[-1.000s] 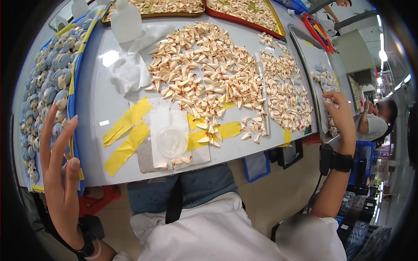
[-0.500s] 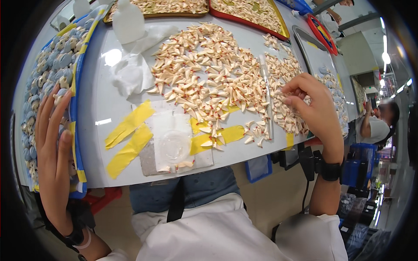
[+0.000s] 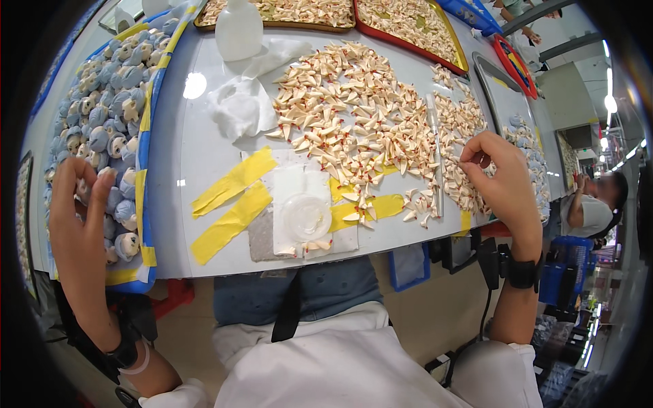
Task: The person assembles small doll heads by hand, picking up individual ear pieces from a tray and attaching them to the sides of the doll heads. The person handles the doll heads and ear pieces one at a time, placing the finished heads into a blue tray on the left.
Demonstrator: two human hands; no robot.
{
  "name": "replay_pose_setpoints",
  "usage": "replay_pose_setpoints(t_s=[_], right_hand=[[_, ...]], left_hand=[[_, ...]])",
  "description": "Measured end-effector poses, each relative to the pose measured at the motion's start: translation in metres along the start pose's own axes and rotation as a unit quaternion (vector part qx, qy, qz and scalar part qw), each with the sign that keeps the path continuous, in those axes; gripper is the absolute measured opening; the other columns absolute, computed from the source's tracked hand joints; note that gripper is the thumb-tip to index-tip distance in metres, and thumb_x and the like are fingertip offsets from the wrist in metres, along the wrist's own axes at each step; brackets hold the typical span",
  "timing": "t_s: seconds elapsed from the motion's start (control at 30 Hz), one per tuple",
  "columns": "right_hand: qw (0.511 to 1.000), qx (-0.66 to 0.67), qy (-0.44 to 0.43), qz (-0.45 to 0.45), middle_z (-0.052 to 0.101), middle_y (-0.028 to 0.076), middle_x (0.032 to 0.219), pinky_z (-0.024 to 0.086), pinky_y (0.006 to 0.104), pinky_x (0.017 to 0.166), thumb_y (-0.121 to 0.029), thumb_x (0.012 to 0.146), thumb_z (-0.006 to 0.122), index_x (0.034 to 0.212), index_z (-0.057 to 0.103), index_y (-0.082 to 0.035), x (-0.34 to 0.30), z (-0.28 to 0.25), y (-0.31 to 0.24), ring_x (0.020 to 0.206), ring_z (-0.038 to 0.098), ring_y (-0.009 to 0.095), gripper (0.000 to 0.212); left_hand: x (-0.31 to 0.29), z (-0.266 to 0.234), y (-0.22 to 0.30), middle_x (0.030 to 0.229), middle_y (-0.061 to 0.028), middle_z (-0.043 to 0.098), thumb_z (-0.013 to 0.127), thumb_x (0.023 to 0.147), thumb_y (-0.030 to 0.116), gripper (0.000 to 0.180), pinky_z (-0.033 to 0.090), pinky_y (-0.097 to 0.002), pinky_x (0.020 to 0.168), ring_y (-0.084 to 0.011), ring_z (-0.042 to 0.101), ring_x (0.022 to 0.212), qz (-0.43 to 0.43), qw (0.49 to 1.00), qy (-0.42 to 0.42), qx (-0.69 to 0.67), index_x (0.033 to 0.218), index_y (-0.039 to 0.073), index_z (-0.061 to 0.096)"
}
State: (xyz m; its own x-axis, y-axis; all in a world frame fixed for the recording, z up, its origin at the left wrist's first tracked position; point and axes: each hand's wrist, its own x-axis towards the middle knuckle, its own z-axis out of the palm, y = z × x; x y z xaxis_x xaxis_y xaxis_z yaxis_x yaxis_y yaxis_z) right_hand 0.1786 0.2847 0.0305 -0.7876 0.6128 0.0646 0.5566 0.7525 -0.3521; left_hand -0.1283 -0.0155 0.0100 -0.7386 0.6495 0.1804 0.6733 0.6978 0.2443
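My left hand [image 3: 76, 228] is over the tray at the left, its fingers and thumb curled round one of the small blue-and-cream doll heads [image 3: 83, 192], which they partly hide. Many more doll heads [image 3: 102, 139] lie heaped there. On the right, my right hand [image 3: 505, 173] is held above a bed of small cream pointed pieces with red tips [image 3: 457, 115]. Its thumb and forefinger are pinched together; what is between them is too small to make out. A larger spread of the same pointed pieces [image 3: 354, 112] covers the table's middle, left of a clear rod [image 3: 434, 146].
A clear round dish [image 3: 303, 216] sits on a white sheet near the front edge, beside yellow tape strips [image 3: 231, 221]. Behind are a white tissue [image 3: 238, 109], a translucent bottle [image 3: 238, 30] and a red-rimmed tray [image 3: 408, 27]. Another person [image 3: 590, 204] sits far right.
My left hand's fingers, stretched out over the doll heads before, are now bent round one. My right hand keeps its pinch by the pointed pieces. The whole view has shifted slightly.
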Motion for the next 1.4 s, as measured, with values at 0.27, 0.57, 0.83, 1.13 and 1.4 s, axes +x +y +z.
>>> replay_pose_setpoints(t_s=[0.27, 0.57, 0.83, 1.13, 1.4], right_hand=[[0.999, -0.009, 0.045, 0.010, 0.053, 0.005, 0.072, 0.040, 0.0249, 0.062, 0.001, 0.071, 0.055, 0.087, 0.057, 0.000, -0.002, 0.002, 0.006, 0.064, 0.048, 0.013, 0.016], [0.997, 0.021, 0.063, 0.031, 0.055, 0.008, 0.081, 0.043, 0.0265, 0.068, 0.002, 0.077, 0.051, 0.094, 0.058, -0.001, -0.001, -0.004, 0.012, 0.071, 0.053, 0.016, 0.019], [0.975, 0.205, 0.056, 0.064, 0.061, 0.004, 0.084, 0.043, 0.0206, 0.071, 0.002, 0.076, 0.057, 0.088, 0.059, 0.003, -0.006, -0.007, 0.017, 0.077, 0.056, 0.009, 0.012], [0.917, 0.395, 0.053, 0.032, 0.059, 0.007, 0.082, 0.043, 0.0226, 0.068, 0.001, 0.073, 0.061, 0.085, 0.060, 0.000, -0.022, -0.026, -0.056, 0.074, 0.054, 0.011, 0.012], [0.925, 0.377, 0.001, -0.041, 0.055, 0.008, 0.081, 0.041, 0.0213, 0.065, 0.004, 0.070, 0.062, 0.079, 0.056, 0.001, -0.002, 0.016, -0.110, 0.072, 0.051, 0.013, 0.011]], left_hand=[[-0.014, -0.001, -0.019, 0.092, -0.0041, 0.051, 0.056, 0.085, 0.009, 0.015, 0.040, -0.0205, 0.069, -0.0102, 0.049, 0.080, -0.005, 0.979, 0.088, -0.184, 0.098, 0.003, 0.051], [-0.059, -0.011, 0.026, 0.107, -0.0163, 0.050, 0.059, 0.082, 0.014, 0.022, 0.038, -0.0275, 0.083, -0.0183, 0.048, 0.093, 0.090, 0.901, 0.033, -0.424, 0.095, -0.002, 0.050], [-0.068, 0.008, 0.057, 0.106, -0.0168, 0.049, 0.074, 0.063, 0.003, 0.032, 0.041, -0.0238, 0.073, -0.0140, 0.052, 0.080, 0.156, 0.808, -0.069, -0.564, 0.090, 0.000, 0.057], [-0.078, 0.028, 0.073, 0.105, -0.0194, 0.052, 0.064, 0.070, -0.007, 0.036, 0.045, -0.0301, 0.084, -0.0218, 0.055, 0.097, 0.066, 0.639, -0.209, -0.738, 0.101, -0.005, 0.047], [-0.089, 0.034, 0.096, 0.092, -0.0174, 0.056, 0.070, 0.074, 0.027, 0.042, 0.050, -0.0245, 0.060, -0.0233, 0.061, 0.078, -0.097, 0.559, -0.164, -0.807, 0.095, -0.001, 0.049]])
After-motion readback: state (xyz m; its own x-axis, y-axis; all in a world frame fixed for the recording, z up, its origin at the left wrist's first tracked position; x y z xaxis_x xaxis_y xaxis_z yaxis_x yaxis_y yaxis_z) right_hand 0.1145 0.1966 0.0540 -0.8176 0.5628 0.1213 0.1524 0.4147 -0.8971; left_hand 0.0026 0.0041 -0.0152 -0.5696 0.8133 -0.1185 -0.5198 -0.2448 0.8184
